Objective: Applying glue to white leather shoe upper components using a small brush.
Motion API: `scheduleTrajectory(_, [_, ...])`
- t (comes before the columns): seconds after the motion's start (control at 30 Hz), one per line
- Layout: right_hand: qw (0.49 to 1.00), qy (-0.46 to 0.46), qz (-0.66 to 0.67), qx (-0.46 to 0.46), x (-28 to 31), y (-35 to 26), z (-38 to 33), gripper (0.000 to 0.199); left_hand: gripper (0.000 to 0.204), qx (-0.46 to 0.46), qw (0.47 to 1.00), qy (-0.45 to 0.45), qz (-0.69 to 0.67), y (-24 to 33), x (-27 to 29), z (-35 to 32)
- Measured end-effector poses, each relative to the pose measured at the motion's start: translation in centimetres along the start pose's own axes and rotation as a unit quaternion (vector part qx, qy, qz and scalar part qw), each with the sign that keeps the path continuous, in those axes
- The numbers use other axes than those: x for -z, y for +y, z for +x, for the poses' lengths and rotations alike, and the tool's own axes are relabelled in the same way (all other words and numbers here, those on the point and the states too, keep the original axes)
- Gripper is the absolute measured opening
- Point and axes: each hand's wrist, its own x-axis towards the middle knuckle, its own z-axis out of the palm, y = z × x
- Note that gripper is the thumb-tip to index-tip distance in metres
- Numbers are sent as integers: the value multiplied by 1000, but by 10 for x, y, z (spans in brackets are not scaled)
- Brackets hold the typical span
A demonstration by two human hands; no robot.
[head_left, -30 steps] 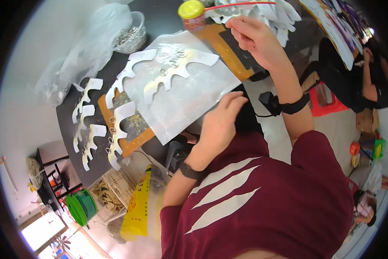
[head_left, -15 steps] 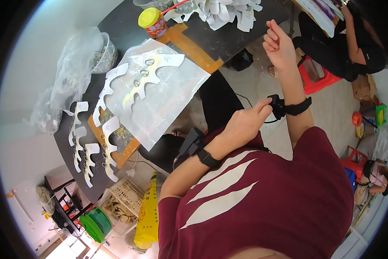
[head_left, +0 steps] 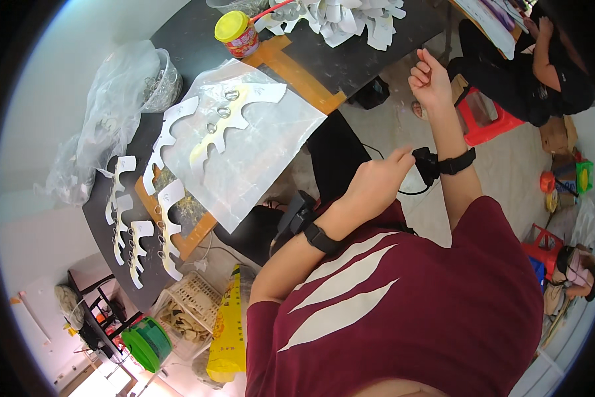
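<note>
My left hand [head_left: 373,185] is raised in front of my chest, fingers bent together and index finger partly stretched, with nothing visible in it. Its fingertips are just beside a small black device [head_left: 426,165] strapped to my right wrist. My right hand [head_left: 431,81] is held up farther away, fingers loosely curled in, holding nothing. A similar black device [head_left: 296,215] is on my left wrist. On the table to the left, a translucent plastic sheet [head_left: 258,152] bears a white scalloped paper strip [head_left: 218,129] with metal rings on it. Neither hand touches these.
Several similar strips [head_left: 170,225] lie at the table's left. A yellow-lidded tub [head_left: 236,33] and a white paper heap [head_left: 350,20] stand far back, near a clear bag [head_left: 115,99]. Another person [head_left: 542,73] sits at the far right by a red stool [head_left: 486,119].
My left index finger has come away from the device on my right wrist. My right hand has dipped slightly, its fingers still curled. The things on the table lie as before.
</note>
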Motion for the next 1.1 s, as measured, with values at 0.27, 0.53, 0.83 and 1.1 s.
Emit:
scheduleTrajectory(0.27, [999,48,-9,-17,8,12,0,13,43,54,892,365,-260,-12,47,25])
scheduleTrajectory(0.53, [998,24,-52,6,-1,25,-15,14,37,179,834,55,-520,-23,43,-8])
scheduleTrajectory(0.83, [999,21,-43,3,-1,26,-11,13,47,172,933,-169,-268,-12,15,-12])
scheduleTrajectory(1.1, [988,-80,-131,29,-16,35,-38,12,42,211,740,-71,-634,-12,42,-31])
